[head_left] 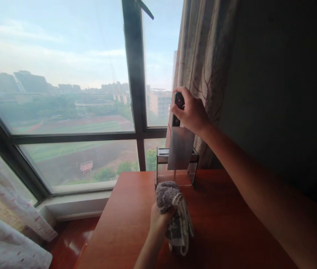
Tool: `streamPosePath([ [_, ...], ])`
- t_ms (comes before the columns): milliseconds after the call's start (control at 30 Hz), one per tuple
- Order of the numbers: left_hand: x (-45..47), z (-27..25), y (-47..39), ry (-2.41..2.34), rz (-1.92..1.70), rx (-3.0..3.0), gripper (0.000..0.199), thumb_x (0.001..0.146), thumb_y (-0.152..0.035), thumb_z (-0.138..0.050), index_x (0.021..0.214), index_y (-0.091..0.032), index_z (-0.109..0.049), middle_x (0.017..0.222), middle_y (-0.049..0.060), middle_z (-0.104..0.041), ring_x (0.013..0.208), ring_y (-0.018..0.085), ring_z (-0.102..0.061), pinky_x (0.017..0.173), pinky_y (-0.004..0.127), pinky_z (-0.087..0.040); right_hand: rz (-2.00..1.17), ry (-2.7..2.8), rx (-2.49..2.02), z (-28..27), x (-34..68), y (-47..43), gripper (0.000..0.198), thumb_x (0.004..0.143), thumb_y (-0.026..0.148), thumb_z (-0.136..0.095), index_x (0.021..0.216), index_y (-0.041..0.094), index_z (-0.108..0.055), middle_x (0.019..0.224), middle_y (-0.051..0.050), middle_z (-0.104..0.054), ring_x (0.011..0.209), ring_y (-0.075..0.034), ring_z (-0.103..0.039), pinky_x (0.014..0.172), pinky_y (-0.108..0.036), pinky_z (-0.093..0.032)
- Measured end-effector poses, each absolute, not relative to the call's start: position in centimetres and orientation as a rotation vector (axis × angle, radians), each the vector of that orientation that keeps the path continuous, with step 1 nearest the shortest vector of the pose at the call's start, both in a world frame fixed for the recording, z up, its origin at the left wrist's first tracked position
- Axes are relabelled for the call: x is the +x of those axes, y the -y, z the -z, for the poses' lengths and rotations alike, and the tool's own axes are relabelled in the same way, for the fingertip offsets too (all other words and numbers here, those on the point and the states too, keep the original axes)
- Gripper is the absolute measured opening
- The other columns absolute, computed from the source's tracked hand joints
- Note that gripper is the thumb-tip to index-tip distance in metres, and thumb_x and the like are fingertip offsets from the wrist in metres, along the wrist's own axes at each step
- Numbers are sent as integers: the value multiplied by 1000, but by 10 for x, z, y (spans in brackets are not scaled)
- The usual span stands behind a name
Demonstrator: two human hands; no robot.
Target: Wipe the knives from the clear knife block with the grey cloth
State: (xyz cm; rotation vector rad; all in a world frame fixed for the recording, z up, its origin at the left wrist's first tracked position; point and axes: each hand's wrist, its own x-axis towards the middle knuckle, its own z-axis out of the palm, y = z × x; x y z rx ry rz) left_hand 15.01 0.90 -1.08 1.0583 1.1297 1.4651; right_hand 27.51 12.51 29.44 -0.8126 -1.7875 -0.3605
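My right hand (188, 108) is closed around the dark handle of a cleaver (180, 147). Its broad grey blade points down in front of a knife rack (162, 157) with a slotted dark top and see-through sides; I cannot tell whether blade and rack touch. Closer to me, my left hand (160, 218) grips a bunched grey and white towel (169, 196). Folds of the towel hang down to the right of that hand, over the table, and hide part of its fingers.
The rack stands at the far end of a reddish-brown wooden table (125, 216). Behind it are a curtain (200, 56) and a large window with a dark frame (134, 74). A white curtain (7, 239) hangs at the lower left, beside the window sill (77, 203).
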Motion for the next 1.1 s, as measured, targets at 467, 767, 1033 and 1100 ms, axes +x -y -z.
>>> streamPosePath([
  [467, 147, 16, -23, -950, -1365, 454, 37, 53, -27, -82, 85, -12, -71, 73, 10, -74, 81, 31, -70, 79, 40, -54, 486, 1907, -858, -316, 241, -165, 40, 86, 26, -47, 125, 19, -45, 86, -6, -65, 81, -23, -61, 73, -34, -46],
  [767, 146, 17, -24, -912, -1372, 381, 35, 55, -22, -80, 87, -9, -71, 75, 13, -75, 83, 32, -70, 84, 40, -53, 508, 1934, -873, -307, 241, -171, 38, 86, 28, -46, 123, 19, -47, 91, -7, -67, 78, -23, -62, 70, -33, -47],
  [1033, 146, 16, -24, -854, -1325, 343, 36, 58, -23, -79, 90, -8, -69, 76, 14, -75, 88, 34, -69, 85, 43, -53, 449, 1923, -892, -298, 243, -179, 37, 86, 31, -47, 121, 20, -48, 91, -7, -68, 73, -23, -62, 68, -33, -46],
  [1100, 148, 14, -21, -808, -1312, 310, 38, 61, -24, -77, 95, -8, -68, 80, 15, -74, 88, 34, -69, 84, 43, -54, 427, 1917, -913, -293, 244, -180, 37, 86, 32, -48, 121, 20, -48, 89, -7, -69, 73, -23, -62, 69, -33, -46],
])
